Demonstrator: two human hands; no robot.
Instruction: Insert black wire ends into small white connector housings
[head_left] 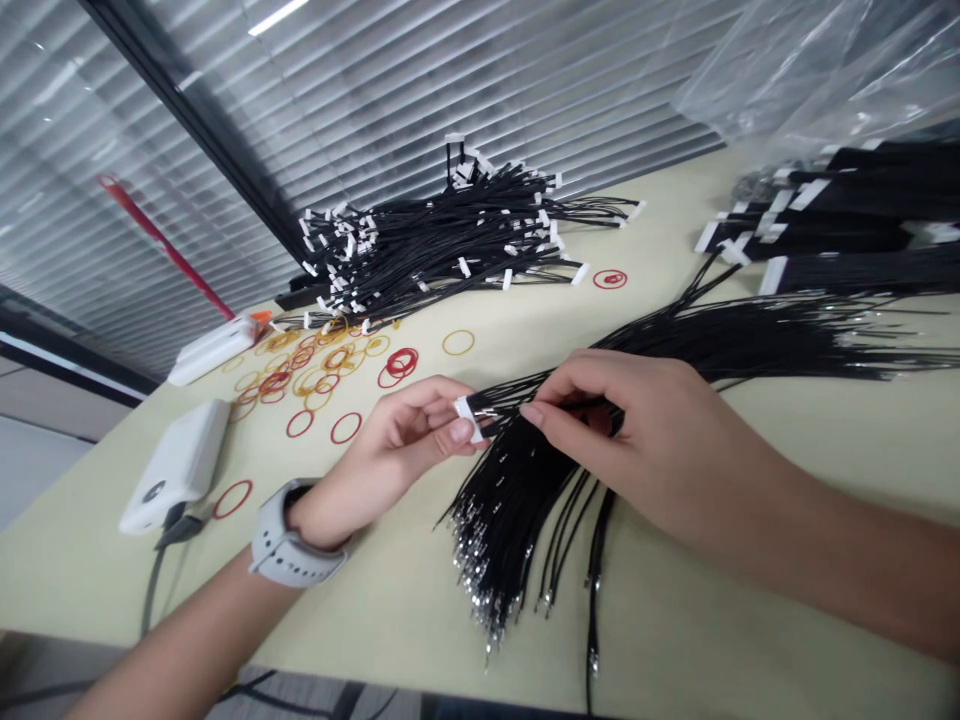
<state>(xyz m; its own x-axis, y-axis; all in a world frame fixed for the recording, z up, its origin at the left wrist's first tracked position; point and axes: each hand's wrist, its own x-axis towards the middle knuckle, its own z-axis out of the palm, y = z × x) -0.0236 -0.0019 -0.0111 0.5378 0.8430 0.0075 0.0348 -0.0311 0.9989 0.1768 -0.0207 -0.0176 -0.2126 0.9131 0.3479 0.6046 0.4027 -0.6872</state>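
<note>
Between the thumb and fingers of my left hand (409, 430) is a small white connector housing (471, 420), with black wires running out of its right side. My right hand (630, 420) is closed just to the right, thumb and forefinger pinched on a thin black wire (517, 408) near the housing. Metal-tipped wire ends show between the two hands. Beneath them lies a loose bundle of black wires (525, 500), its shiny crimped ends fanned toward the front. A grey watch strap (296, 545) circles my left wrist.
At the back lies a pile of black cables with white connectors (457, 240); more cable bundles (847, 220) lie at right, near a clear plastic bag (832, 70). Red and yellow rubber bands (307, 365) are scattered at left, beside a white power bank (176, 465) with a plugged cable.
</note>
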